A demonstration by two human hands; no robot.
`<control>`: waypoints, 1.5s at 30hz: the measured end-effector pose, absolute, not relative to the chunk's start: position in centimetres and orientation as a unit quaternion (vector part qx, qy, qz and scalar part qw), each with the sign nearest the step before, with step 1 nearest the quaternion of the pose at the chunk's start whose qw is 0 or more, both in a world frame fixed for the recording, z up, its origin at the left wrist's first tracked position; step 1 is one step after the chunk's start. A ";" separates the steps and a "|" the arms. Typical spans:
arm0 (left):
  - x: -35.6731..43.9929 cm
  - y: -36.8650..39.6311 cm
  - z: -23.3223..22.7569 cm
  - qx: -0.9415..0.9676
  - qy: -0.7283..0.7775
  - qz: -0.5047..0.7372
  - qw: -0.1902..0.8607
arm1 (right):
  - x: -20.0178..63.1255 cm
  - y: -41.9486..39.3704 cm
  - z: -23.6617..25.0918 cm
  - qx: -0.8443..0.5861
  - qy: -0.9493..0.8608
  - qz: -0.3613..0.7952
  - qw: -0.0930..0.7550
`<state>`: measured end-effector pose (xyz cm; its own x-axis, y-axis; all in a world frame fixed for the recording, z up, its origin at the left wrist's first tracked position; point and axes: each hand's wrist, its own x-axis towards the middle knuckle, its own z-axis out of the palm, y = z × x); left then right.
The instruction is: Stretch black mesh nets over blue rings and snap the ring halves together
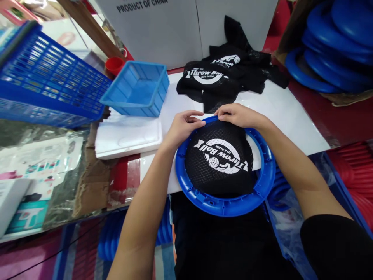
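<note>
A blue plastic ring point(264, 186) lies on the white board's near edge, just in front of me. A black mesh net point(218, 163) printed "Throw Ball" is spread over it. My left hand point(183, 126) pinches the net's edge at the ring's far left rim. On the far rim just to the right of it, my right hand point(237, 115) presses the net. More black nets point(221, 76) printed with the same logo lie heaped farther back.
A small blue tray point(136, 89) sits on a white foam sheet point(128, 136) at left, with a large blue basket point(49, 77) tilted beside it. Blue rings point(335, 50) are stacked in a box at right. A white carton point(175, 27) stands behind. Red rings point(358, 171) lie low right.
</note>
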<state>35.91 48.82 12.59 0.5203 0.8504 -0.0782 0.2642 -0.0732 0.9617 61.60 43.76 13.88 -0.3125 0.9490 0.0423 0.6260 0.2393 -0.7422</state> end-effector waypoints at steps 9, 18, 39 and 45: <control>36.0 48.7 12.9 0.691 0.419 0.262 0.528 | 61.8 43.6 13.9 -0.520 -0.754 0.320 0.243; 36.1 48.6 12.9 0.712 0.396 0.274 0.512 | 61.4 45.2 16.0 -0.501 -0.782 0.329 0.168; 35.3 49.0 12.9 0.775 0.354 0.228 0.471 | 58.8 45.3 13.3 -0.511 -0.772 0.301 0.228; 35.9 47.9 13.4 0.865 0.275 0.225 0.354 | 58.7 45.0 13.7 -0.512 -0.782 0.275 0.225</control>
